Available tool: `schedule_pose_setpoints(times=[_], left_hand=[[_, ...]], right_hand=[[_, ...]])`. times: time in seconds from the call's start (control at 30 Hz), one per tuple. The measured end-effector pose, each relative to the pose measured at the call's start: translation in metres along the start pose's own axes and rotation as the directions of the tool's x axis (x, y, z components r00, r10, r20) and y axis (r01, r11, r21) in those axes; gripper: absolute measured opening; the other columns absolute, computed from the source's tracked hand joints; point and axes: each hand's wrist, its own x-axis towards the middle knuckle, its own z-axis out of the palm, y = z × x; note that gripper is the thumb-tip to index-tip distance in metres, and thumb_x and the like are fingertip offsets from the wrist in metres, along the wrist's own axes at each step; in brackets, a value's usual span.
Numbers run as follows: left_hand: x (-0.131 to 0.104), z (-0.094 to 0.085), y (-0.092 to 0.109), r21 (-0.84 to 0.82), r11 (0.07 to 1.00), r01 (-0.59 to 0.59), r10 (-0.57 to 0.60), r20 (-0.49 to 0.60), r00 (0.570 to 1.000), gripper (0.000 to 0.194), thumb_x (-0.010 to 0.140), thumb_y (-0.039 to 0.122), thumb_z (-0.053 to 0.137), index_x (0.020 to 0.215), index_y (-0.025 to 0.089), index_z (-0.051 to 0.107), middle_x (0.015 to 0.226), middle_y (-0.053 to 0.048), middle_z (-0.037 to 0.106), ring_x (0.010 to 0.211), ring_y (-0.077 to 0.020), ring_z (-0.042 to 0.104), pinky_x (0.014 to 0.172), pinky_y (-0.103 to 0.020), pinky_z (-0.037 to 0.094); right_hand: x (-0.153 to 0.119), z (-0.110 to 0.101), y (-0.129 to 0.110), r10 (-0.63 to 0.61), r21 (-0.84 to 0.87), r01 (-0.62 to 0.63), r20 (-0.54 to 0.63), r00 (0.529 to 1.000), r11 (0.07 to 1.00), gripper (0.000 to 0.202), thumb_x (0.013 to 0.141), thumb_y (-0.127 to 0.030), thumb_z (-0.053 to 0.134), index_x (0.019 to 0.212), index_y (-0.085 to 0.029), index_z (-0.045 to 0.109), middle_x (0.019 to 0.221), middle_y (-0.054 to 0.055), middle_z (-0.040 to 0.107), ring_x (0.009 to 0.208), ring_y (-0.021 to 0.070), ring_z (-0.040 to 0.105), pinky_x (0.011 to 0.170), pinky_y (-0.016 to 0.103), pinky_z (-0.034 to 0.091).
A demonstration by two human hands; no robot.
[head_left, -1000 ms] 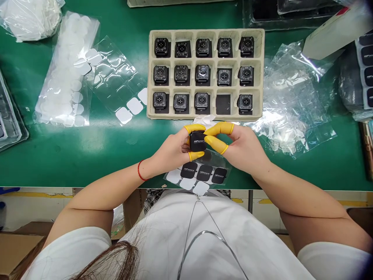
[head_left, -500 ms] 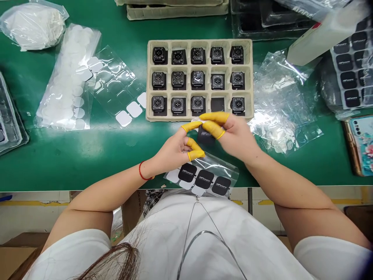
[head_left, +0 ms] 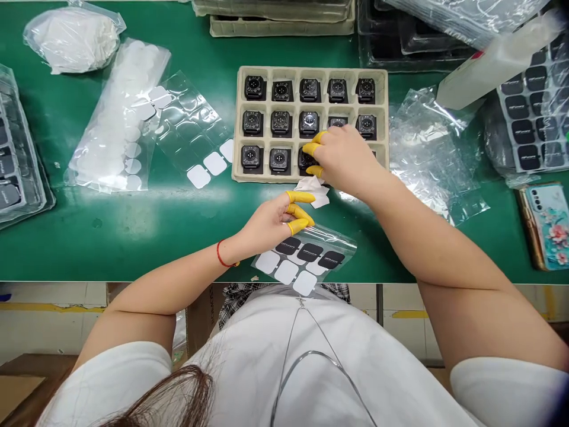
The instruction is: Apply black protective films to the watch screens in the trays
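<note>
A smartwatch body [head_left: 304, 160], back side up, sits in the front row of the pulp tray [head_left: 235, 172]. My right hand [head_left: 344, 155] reaches over the tray, its yellow-covered fingertips closed around that watch. Several similar watches lie on black pads in other compartments; my hand hides some compartments. My left hand [head_left: 280, 219], also in yellow finger cots, is open above the table, index finger extended beside a crumpled white cloth [head_left: 319, 193]. Just below that hand, a clear sheet [head_left: 344, 238] carries black HiFuture stickers [head_left: 310, 252] and white squares.
Clear film with white squares [head_left: 214, 163] and a bag of round white pieces [head_left: 113, 127] are on the left. Clear plastic scraps [head_left: 433, 157], a whitish bottle [head_left: 484, 68] and a phone [head_left: 551, 228] occupy the right. Stacked trays [head_left: 280, 26] stand at the back.
My right hand has moved from beside my left hand up to the tray. The black HiFuture-marked piece no longer shows between my hands. White cloth now lies on the table; the camera view has shifted slightly.
</note>
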Motion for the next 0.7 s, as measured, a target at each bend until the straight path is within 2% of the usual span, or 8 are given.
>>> schedule_pose_setpoints(times=[0.1, 0.17, 0.27, 0.37, 0.43, 0.5, 0.6, 0.7], left_hand=[[0.001, -0.001, 0.002, 0.019, 1.000, 0.005, -0.004, -0.042, 0.999, 0.039, 0.082, 0.014, 0.063, 0.120, 0.017, 0.054, 0.082, -0.002, 0.067, 0.084, -0.0146, 0.068, 0.080, -0.031, 0.055], [0.002, -0.001, 0.001, 0.009, 1.000, 0.027, -0.026, -0.072, 0.997, 0.040, 0.082, 0.014, 0.063, 0.121, 0.017, 0.053, 0.077, 0.001, 0.064, 0.079, -0.0137, 0.068, 0.078, -0.031, 0.056], [0.005, -0.002, -0.004, -0.046, 0.999, 0.017, -0.021, -0.086, 0.996, 0.043, 0.084, 0.015, 0.061, 0.124, 0.018, 0.048, 0.073, 0.003, 0.058, 0.075, -0.0128, 0.066, 0.076, -0.031, 0.057], [0.007, -0.004, -0.011, -0.076, 0.997, -0.026, 0.017, -0.112, 0.994, 0.054, 0.084, 0.018, 0.062, 0.133, 0.020, 0.038, 0.077, 0.003, 0.056, 0.077, -0.0123, 0.064, 0.076, -0.030, 0.058], [0.008, -0.006, -0.013, -0.065, 0.996, -0.059, 0.052, -0.114, 0.992, 0.068, 0.082, 0.020, 0.066, 0.139, 0.024, 0.030, 0.088, 0.000, 0.058, 0.081, -0.0131, 0.063, 0.079, -0.031, 0.057], [0.009, -0.006, -0.014, -0.032, 0.994, -0.104, 0.101, -0.096, 0.990, 0.079, 0.080, 0.024, 0.071, 0.143, 0.028, 0.024, 0.106, -0.003, 0.059, 0.092, -0.0160, 0.064, 0.082, -0.033, 0.057], [0.007, -0.005, -0.013, 0.084, 0.984, -0.158, 0.165, -0.086, 0.982, 0.082, 0.077, 0.031, 0.075, 0.143, 0.030, 0.027, 0.132, -0.008, 0.052, 0.114, -0.0230, 0.058, 0.089, -0.035, 0.054], [0.005, -0.003, -0.014, 0.180, 0.966, -0.187, 0.202, -0.070, 0.977, 0.067, 0.077, 0.034, 0.075, 0.133, 0.025, 0.039, 0.135, -0.009, 0.050, 0.120, -0.0252, 0.055, 0.094, -0.036, 0.052]], right_hand=[[0.011, -0.003, -0.003, -0.033, -0.043, 0.034, 0.022, 0.999, 0.998, 0.026, 0.091, -0.020, 0.043, 0.095, -0.013, 0.067, 0.086, 0.014, 0.064, 0.096, 0.0319, 0.056, 0.087, 0.050, 0.036], [0.014, -0.001, -0.001, -0.013, -0.035, 0.013, -0.004, 1.000, 0.999, 0.028, 0.091, -0.018, 0.041, 0.098, -0.012, 0.067, 0.086, 0.014, 0.064, 0.096, 0.0319, 0.056, 0.089, 0.052, 0.035], [0.011, 0.000, 0.001, 0.112, 0.037, -0.110, -0.064, 0.992, 0.993, 0.034, 0.091, -0.017, 0.037, 0.112, -0.010, 0.063, 0.093, 0.016, 0.065, 0.100, 0.0324, 0.057, 0.092, 0.051, 0.036], [-0.003, -0.005, -0.008, 0.229, 0.246, -0.189, -0.143, 0.963, 0.951, 0.037, 0.094, -0.019, 0.035, 0.124, -0.014, 0.056, 0.099, 0.014, 0.066, 0.098, 0.0286, 0.058, 0.089, 0.046, 0.041], [-0.017, -0.011, -0.021, 0.218, 0.411, -0.135, -0.161, 0.963, 0.901, 0.034, 0.095, -0.024, 0.038, 0.124, -0.019, 0.056, 0.098, 0.009, 0.067, 0.089, 0.0236, 0.060, 0.083, 0.041, 0.044], [-0.031, -0.017, -0.038, 0.128, 0.493, -0.037, -0.152, 0.980, 0.869, 0.027, 0.094, -0.027, 0.044, 0.115, -0.023, 0.061, 0.089, 0.005, 0.067, 0.078, 0.0198, 0.058, 0.077, 0.037, 0.045], [-0.045, -0.021, -0.063, 0.044, 0.417, 0.052, -0.217, 0.975, 0.907, 0.019, 0.092, -0.026, 0.050, 0.097, -0.024, 0.068, 0.087, 0.006, 0.067, 0.080, 0.0210, 0.057, 0.077, 0.039, 0.043], [-0.056, -0.023, -0.073, -0.043, 0.334, 0.163, -0.339, 0.940, 0.929, 0.019, 0.091, -0.022, 0.052, 0.085, -0.025, 0.069, 0.092, 0.006, 0.068, 0.087, 0.0226, 0.057, 0.078, 0.042, 0.043]])
